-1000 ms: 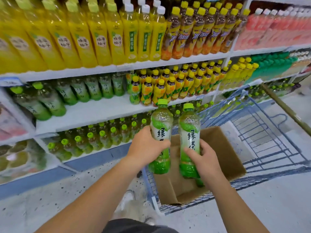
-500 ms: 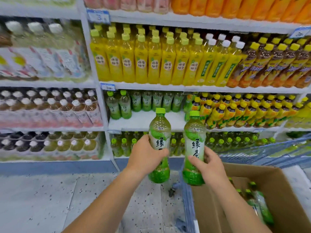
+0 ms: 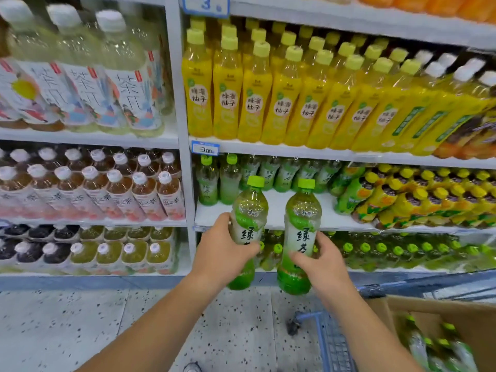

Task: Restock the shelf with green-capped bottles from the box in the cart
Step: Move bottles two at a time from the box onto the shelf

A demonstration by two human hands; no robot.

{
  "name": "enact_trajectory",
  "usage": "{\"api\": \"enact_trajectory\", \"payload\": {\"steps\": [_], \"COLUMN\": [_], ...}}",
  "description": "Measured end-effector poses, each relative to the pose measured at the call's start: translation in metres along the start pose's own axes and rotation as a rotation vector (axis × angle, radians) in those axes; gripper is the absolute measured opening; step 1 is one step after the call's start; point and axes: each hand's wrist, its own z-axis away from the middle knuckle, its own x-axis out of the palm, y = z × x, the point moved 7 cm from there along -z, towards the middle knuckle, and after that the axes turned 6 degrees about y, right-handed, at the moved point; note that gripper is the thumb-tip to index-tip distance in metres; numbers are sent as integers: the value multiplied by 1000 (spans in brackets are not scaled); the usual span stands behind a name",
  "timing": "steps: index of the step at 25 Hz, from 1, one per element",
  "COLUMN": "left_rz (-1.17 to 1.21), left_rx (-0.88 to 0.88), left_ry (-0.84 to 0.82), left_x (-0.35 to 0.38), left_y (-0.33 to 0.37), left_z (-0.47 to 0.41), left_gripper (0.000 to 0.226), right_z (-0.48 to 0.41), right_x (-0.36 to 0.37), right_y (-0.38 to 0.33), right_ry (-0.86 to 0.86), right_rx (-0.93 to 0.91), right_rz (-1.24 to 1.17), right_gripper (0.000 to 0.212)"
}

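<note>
1. The step in hand looks like setting two bottles on the bare stretch of the middle shelf [image 3: 276, 210], in front of the matching row [image 3: 230, 178] at its back.
2. To do it well, each bottle should clear the shelf lip, stand upright with its label outward, and slide back against that row.
3. The left hand [image 3: 224, 253] wraps its fingers round the middle of the left bottle [image 3: 249, 205], held upright before the shelf edge.
4. The right hand [image 3: 319, 264] grips the right bottle [image 3: 303, 210], thumb across the label.
5. More bottles lie in the box [image 3: 429, 310] in the cart [image 3: 332, 342].
</note>
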Motion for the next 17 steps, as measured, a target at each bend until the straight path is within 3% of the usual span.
{"api": "enact_trajectory", "payload": {"steps": [8, 17], "left_rz": [115, 63], "left_rx": [79, 193], "left_ry": [124, 307], "left_x": [62, 115], "left_y": [-54, -87], "left_z": [-101, -183], "left_gripper": [37, 38], "right_z": [-122, -232], "right_x": [44, 70], "right_y": [51, 57], "right_ry": [-1, 9], "right_rx": [-16, -260], "right_rz": [56, 58], "right_gripper": [43, 51]}}
